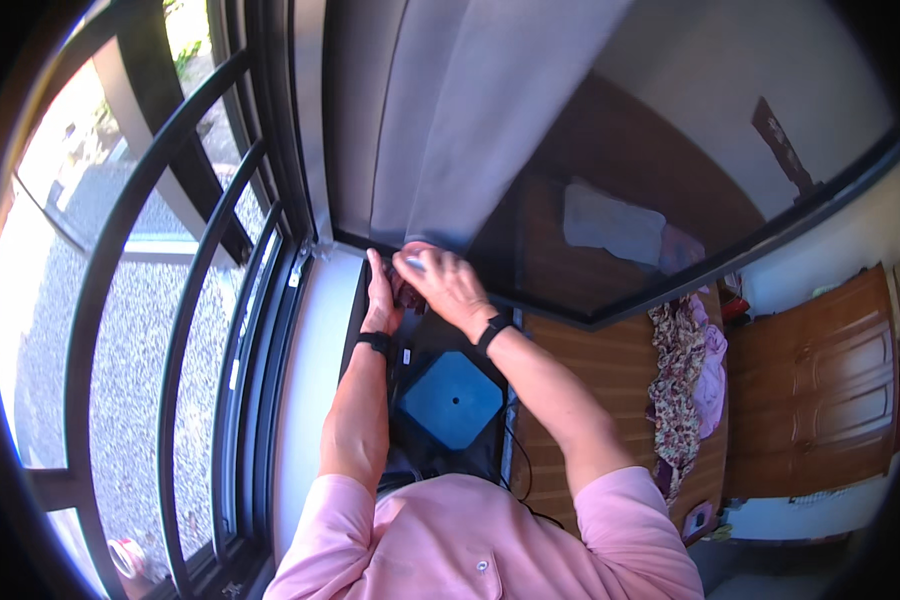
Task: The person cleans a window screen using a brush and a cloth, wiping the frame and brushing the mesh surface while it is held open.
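My right hand (444, 289) has its fingers curled over a small, partly hidden object near the lower edge of a large dark glossy screen (510, 225). Close beside it on the left, my left hand (381, 296) is raised with its thumb or fingers upright, and a dark reddish, crumpled thing (407, 291) shows between the hands. What it is, and which hand bears it, I cannot tell. Both wrists wear black bands. Below the hands, a blue square plate (454, 400) with a small hole lies on a dark surface. The screen shows reflections.
A barred window (172, 300) and its white sill (319, 322) run along the left. On the right is a wooden surface (592, 375) with a patterned cloth (673, 397) and a pink cloth (712, 382). Beyond it stands a wooden cabinet (802, 390). A black cable (526, 457) hangs near my body.
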The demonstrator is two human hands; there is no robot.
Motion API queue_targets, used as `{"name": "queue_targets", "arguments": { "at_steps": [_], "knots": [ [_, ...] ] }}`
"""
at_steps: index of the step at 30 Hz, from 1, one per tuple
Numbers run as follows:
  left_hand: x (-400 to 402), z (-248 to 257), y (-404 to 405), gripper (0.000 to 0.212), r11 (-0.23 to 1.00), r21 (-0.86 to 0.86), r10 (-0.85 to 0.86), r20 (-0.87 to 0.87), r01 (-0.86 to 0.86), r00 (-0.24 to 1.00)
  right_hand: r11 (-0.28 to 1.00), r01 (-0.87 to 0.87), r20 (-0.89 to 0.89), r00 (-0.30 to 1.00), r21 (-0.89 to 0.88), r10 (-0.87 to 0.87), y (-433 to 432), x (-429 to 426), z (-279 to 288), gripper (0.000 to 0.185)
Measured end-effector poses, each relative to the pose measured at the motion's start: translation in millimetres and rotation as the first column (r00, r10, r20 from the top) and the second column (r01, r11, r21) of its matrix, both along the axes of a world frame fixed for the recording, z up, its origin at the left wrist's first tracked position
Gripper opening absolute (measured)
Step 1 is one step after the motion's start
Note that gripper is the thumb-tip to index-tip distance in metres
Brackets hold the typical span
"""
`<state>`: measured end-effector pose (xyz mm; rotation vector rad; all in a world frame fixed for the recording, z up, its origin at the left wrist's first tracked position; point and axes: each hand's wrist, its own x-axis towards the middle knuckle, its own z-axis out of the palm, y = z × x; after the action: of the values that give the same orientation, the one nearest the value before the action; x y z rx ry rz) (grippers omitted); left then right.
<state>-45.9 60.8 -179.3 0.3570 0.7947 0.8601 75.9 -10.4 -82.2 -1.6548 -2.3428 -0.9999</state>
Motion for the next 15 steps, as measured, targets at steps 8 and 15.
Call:
{"name": "queue_targets", "arguments": {
  "at_steps": [8,15],
  "knots": [
    [2,2,2,0.107,0.996,0.036,-0.087,-0.012,0.087,0.996,0.911,0.311,-0.008,0.946,-0.271,-0.325,-135,148,19,0.061],
    [3,10,-1,0.103,0.995,0.078,-0.057,-0.02,0.058,0.998,0.997,-0.007,-0.242,0.97,-0.081,-0.013,-96,76,42,0.049]
  ]
}}
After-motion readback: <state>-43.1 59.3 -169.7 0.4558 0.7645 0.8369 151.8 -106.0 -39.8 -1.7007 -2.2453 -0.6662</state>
